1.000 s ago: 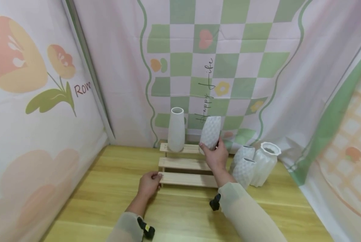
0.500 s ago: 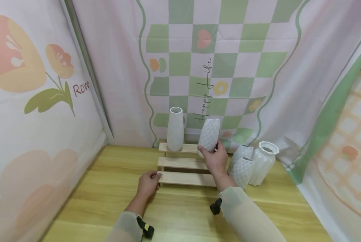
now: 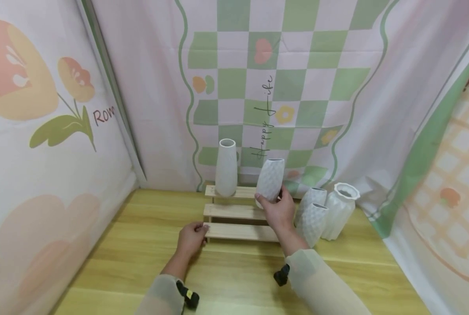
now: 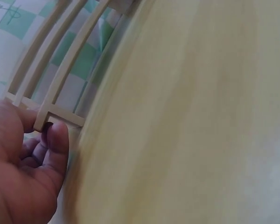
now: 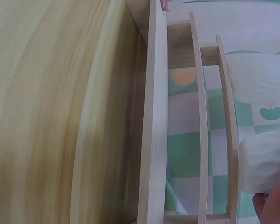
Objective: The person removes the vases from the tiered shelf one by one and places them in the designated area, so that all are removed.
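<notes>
My right hand (image 3: 280, 213) grips a white vase (image 3: 271, 177) with a diamond-textured surface, fingers and thumb round its lower part. The vase leans slightly, mouth up, by the right part of a three-step wooden rack (image 3: 240, 232); the hand hides where its base is. In the right wrist view the vase's lower end (image 5: 261, 161) is beside the top slat. My left hand (image 3: 191, 240) pinches the rack's front left corner, which the left wrist view shows between thumb and fingers (image 4: 56, 144). On the top step's left stands a smooth, tall white vase (image 3: 226, 170).
Right of the rack, two more diamond-textured vases (image 3: 314, 223) and a wider ribbed vase (image 3: 339, 212) with a scalloped rim stand close together, near my right forearm. A printed curtain (image 3: 163, 87) rises directly behind the wood-grain table (image 3: 140, 245).
The textured vase has come down a little in my right hand and tipped so that its mouth now shows. My left hand keeps its hold on the rack. The head view has shifted slightly.
</notes>
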`<state>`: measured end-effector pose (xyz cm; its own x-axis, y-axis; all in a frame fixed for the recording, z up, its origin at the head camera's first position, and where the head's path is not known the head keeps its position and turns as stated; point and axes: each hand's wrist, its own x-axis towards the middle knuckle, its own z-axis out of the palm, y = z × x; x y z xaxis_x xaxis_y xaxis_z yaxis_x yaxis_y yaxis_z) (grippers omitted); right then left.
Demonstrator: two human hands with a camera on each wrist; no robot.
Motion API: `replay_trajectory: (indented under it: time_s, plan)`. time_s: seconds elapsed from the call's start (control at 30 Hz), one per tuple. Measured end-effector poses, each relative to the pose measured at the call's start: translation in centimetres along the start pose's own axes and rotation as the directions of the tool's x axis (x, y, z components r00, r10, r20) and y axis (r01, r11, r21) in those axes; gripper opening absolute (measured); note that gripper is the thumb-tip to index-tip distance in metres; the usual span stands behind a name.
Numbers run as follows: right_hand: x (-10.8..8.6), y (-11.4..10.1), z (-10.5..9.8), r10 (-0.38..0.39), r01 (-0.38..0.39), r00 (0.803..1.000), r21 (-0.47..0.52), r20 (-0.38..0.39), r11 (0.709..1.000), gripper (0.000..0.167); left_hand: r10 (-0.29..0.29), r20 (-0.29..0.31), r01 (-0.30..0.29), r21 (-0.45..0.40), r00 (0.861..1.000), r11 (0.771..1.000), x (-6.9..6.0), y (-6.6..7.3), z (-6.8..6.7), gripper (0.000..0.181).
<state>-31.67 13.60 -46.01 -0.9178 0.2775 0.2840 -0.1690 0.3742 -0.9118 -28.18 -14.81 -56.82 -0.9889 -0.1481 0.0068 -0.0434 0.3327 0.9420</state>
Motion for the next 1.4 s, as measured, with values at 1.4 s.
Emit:
replay_trajectory:
  time_s: [1.4]
  plan:
    - [-5.1, -0.1, -3.2, -0.011, 0.011, 1.000, 0.054, -0.008, 0.998, 0.085, -0.046, 0.084, 0.049, -0.028, 0.995, 0.998, 0.1, 0.4, -0.7, 0.050]
